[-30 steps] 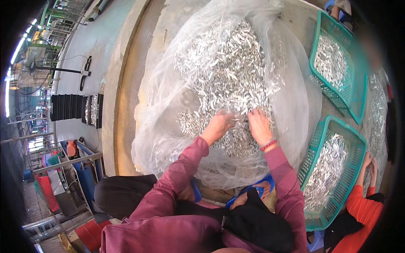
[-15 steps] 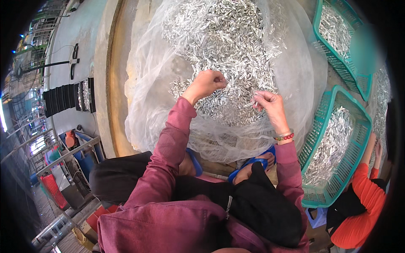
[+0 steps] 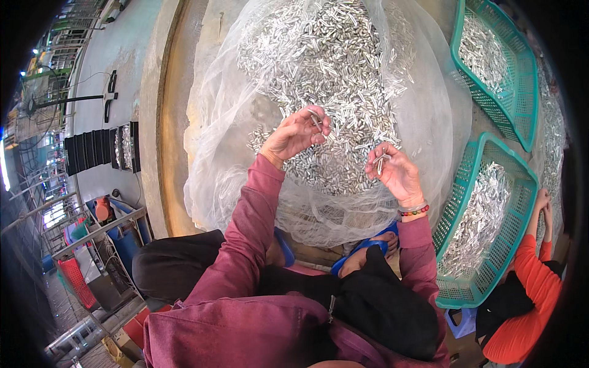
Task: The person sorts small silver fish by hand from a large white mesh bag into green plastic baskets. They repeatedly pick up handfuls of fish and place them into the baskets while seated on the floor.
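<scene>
A pale concrete floor carries everything, its bare stretch filling the upper left of the frame. Across the upper middle a sheet of clear plastic netting lies spread on it, crumpled at its lower edge, and a wide heap of small silvery metal pieces rests on that sheet. At the right of the frame two green plastic baskets sit on the floor, one above the other (both loaded with the same silvery pieces). At the left edge, a black stand lies on the bare concrete.
</scene>
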